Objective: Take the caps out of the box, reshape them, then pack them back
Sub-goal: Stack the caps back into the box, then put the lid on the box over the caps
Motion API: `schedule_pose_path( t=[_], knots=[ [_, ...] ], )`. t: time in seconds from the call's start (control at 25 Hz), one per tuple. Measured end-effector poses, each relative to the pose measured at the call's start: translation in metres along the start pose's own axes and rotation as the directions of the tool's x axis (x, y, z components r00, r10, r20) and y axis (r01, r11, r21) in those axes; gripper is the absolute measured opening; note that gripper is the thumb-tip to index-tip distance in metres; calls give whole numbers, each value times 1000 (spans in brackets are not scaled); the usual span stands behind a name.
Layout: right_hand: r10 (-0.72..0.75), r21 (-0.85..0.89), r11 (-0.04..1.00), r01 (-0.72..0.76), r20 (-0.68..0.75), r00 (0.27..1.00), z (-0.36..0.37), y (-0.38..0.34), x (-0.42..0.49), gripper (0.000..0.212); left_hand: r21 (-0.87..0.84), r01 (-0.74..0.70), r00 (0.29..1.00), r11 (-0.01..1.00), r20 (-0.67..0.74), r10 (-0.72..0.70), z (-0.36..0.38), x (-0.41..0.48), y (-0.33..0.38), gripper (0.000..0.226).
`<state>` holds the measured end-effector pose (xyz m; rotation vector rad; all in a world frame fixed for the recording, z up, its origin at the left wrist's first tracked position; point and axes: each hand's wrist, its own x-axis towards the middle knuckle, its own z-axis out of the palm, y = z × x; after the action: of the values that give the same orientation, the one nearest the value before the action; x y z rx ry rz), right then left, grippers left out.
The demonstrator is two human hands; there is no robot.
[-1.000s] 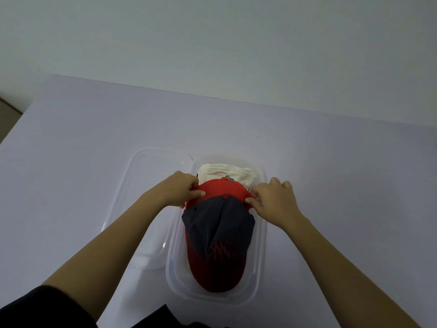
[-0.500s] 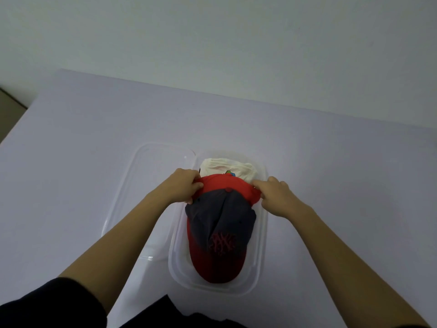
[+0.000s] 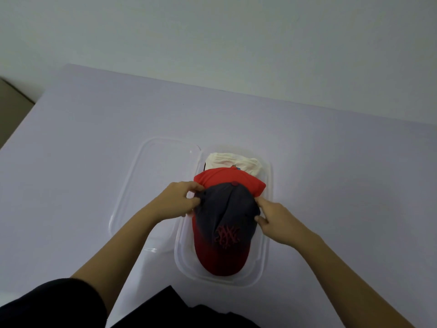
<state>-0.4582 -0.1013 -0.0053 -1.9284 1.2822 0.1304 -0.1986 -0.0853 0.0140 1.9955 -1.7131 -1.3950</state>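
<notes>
A clear plastic box [image 3: 264, 263] sits on the table with caps stacked in it. On top lies a navy cap with a red brim and red logo [image 3: 227, 216], brim pointing toward me. Under it a red cap [image 3: 227, 177] shows, and behind that a cream cap [image 3: 234, 162] at the box's far end. My left hand [image 3: 177, 201] pinches the navy cap's left side. My right hand [image 3: 275, 217] pinches its right side.
The box's clear lid [image 3: 146, 185] lies flat on the table, touching the box's left side. The white table [image 3: 94, 150] reaches a pale wall behind. My dark sleeve [image 3: 52, 304] shows at the bottom left.
Both hands have slid back toward me from the red cap's far edge and now grip the sides of the navy cap's crown.
</notes>
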Motion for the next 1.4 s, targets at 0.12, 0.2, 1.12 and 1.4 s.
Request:
schedule_pose_path(
  t=[0.12,0.2,1.12,1.4],
  knots=[
    [26,-4,1000,-26,3,1000,-9,-2,5,34,42,-35,999,999,0,35,7,7,-2,17],
    [56,-66,996,-54,36,998,-18,2,6,36,122,-24,999,992,-31,28,7,11,-5,10],
    [547,542,789,-289,-405,733,109,-24,-43,44,-319,445,677,837,-491,-548,-12,-25,-150,65],
    [445,449,874,-188,-583,680,110,-27,-48,60,-505,-100,697,857,-650,-301,-60,-83,-98,45]
  ],
)
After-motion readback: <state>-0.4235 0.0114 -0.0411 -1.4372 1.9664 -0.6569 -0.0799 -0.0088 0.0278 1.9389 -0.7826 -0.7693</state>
